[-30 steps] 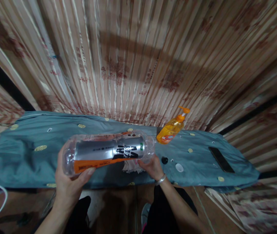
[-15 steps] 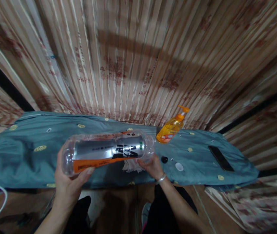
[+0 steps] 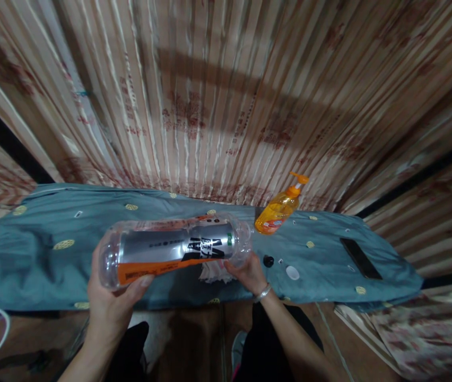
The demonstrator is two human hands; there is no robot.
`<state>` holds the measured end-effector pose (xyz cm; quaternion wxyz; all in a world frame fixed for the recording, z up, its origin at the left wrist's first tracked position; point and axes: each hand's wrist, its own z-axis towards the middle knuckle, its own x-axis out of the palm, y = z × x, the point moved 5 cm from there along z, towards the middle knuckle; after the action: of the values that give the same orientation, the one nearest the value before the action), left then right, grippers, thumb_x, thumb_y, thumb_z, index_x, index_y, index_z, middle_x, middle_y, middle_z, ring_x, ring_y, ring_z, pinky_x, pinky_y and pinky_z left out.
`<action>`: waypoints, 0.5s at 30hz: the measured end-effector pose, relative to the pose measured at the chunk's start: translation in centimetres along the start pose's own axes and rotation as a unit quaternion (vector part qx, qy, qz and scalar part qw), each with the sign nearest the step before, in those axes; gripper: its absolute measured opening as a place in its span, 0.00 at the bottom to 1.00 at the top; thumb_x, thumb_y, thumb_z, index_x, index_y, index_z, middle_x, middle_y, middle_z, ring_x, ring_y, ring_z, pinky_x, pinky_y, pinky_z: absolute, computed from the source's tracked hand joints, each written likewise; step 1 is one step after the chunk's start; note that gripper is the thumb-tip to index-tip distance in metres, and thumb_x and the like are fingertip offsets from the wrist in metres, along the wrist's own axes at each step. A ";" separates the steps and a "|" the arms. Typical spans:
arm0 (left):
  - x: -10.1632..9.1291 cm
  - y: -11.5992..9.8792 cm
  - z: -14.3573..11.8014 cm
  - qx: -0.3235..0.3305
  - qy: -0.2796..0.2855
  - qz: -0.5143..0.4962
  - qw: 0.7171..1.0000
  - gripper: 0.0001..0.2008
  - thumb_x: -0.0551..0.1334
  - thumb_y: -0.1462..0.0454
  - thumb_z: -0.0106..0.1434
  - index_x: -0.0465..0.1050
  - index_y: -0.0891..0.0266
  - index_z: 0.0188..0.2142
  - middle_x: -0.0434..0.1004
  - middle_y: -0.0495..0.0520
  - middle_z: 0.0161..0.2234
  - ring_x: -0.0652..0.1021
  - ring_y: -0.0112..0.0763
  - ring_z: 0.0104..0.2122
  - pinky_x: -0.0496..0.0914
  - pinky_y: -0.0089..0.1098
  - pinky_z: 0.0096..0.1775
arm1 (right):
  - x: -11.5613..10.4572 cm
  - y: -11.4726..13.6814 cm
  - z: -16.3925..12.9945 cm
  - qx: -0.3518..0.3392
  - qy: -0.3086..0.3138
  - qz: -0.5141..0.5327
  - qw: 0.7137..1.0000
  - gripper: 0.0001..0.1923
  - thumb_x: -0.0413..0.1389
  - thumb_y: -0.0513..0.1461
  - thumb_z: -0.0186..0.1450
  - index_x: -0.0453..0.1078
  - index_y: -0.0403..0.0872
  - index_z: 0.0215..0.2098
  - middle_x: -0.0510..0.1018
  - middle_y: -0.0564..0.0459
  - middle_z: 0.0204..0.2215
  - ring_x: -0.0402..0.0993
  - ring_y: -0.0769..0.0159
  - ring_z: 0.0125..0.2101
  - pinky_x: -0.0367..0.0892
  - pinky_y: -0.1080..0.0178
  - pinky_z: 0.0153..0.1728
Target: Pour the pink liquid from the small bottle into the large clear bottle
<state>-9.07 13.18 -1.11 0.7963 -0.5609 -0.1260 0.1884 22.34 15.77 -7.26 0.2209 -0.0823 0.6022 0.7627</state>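
A clear plastic bottle (image 3: pixel 170 246) with a silver and orange label lies sideways in the air, its neck end pointing right. My left hand (image 3: pixel 116 297) wraps round the base end, the thumb along the lower side. At the other end my right hand (image 3: pixel 249 274) is closed on the shoulder near the neck, with a bracelet on its wrist. Part of a white crumpled tissue or cloth (image 3: pixel 213 273) shows below the bottle beside my right fingers; whether they touch it I cannot tell. The bottle hides most of the fingers of both hands.
An orange pump bottle (image 3: pixel 276 212) stands behind on the teal cloth (image 3: pixel 321 281). Right of my hand are a small black cap (image 3: pixel 268 260) and a pale round spot. A black phone (image 3: pixel 360 258) lies farther right. A pleated curtain (image 3: pixel 218 106) hangs behind.
The bottle has rolled or tilted very slightly in my hands, and its base end has shifted a little to the left. Both hands keep their hold.
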 end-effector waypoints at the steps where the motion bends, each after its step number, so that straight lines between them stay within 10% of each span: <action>1: 0.0 0.2 0.0 -0.017 0.000 -0.015 1.000 0.50 0.77 0.50 0.39 0.67 0.57 0.62 0.74 0.61 0.58 0.74 0.58 0.57 0.68 0.53 0.59 | 0.0 0.0 0.0 0.001 0.002 0.001 1.000 0.17 0.64 0.43 0.53 0.73 0.48 0.40 0.84 0.49 0.34 0.81 0.52 0.33 0.78 0.48 0.41; 15: 0.6 -0.5 -0.1 -0.081 -0.038 -0.057 0.994 0.58 0.78 0.51 0.28 0.67 0.62 0.61 0.73 0.65 0.59 0.71 0.63 0.59 0.60 0.60 0.63 | 0.2 0.1 0.1 -0.012 0.010 0.031 0.999 0.18 0.64 0.43 0.54 0.73 0.47 0.42 0.84 0.46 0.38 0.81 0.49 0.37 0.77 0.44 0.45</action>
<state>-8.43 13.22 -0.64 0.7524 -0.6076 -0.2029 0.1536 22.19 15.84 -7.25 0.1906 -0.0739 0.5975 0.7753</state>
